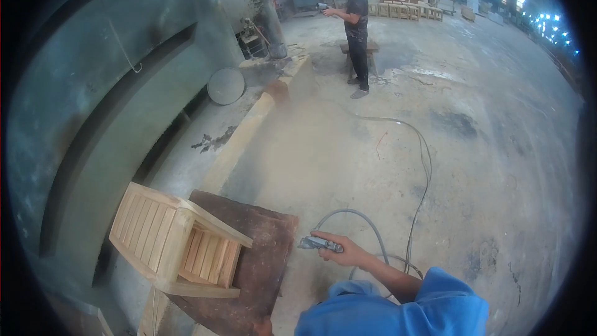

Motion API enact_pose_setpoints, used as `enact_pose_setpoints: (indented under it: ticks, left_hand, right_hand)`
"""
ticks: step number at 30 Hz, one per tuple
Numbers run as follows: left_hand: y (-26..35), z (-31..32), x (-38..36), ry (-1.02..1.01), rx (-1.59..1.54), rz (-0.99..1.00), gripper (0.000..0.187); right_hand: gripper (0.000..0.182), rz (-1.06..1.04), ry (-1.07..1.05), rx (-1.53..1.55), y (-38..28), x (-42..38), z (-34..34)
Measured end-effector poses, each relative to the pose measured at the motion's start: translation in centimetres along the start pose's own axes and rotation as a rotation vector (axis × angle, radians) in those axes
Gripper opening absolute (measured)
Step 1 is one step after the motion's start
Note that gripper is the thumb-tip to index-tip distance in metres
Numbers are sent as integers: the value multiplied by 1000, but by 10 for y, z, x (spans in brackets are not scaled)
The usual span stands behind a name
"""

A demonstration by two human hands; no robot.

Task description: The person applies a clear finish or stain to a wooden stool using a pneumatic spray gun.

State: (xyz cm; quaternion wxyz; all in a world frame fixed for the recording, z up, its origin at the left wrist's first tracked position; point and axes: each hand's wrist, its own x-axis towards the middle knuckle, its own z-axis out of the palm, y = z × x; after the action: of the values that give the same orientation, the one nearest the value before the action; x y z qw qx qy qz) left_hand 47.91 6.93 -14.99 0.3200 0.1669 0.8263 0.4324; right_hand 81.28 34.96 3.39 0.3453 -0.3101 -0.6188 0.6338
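Observation:
My right hand [341,250] is closed around a metal spray gun [313,243], held low over the floor with its head pointing left. A grey hose [354,212] loops behind that hand. To the left of the gun stands a pale slatted wooden piece of furniture [149,230], like a stool or small chair, with a slatted lower shelf. It rests partly on a stained reddish-brown sheet [264,261]. A gap separates the gun from the wood. My left hand is out of view.
A low concrete ledge [239,140] runs along the left, below a large greenish metal structure [124,87]. A round lid-like disc [226,86] leans there. Hose or cable [428,162] trails across the floor. Another person [356,31] stands farther off, near a small bench [372,48].

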Motion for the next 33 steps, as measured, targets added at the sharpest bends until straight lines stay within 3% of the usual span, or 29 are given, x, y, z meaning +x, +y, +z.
enact_pose_setpoints:
  ticks: [1, 4, 7, 23, 29, 33]
  left_hand:
    - [20, 1, -17, -8, 54, -135, 74]
    - [-57, -4, 22, 60, 150, -144, 70]
    - [-62, -2, 35, 52, 94, -187, 70]
    - [-43, 33, 59, -54, 24, -312, 68]
    - [-40, 38, 62, -72, 22, -323, 68]
    - [-40, 41, 62, -78, 23, -330, 67]
  right_hand:
    - [54, -1, -4, -4, -2, 0, 0]
    - [53, 19, -19, 10, -8, 0, -1]
    - [53, 29, -25, 20, -10, 2, 1]
    - [54, 26, -2, -21, 1, 4, 1]
    - [56, -73, 16, -63, 13, 6, 3]
    - [56, 6, -20, -32, 10, 6, 1]
